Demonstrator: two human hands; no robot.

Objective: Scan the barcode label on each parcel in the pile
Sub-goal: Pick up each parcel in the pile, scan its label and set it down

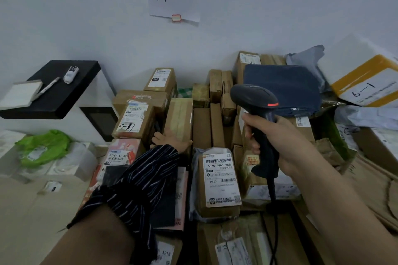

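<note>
A pile of cardboard parcels fills the middle of the view. My right hand grips a black handheld barcode scanner by its handle, head raised above the pile. My left hand, in a striped sleeve, reaches forward and rests on the near end of a long taped cardboard box; its fingers are partly hidden. Just in front lies a bagged parcel with a large white barcode label facing up. Another labelled box marked by hand sits to the left.
A black tray with a pen and a small white device sits on a white cabinet at left. A green bag lies below it. A dark blue bag and a yellow-edged box are at right. A paper sign hangs on the wall.
</note>
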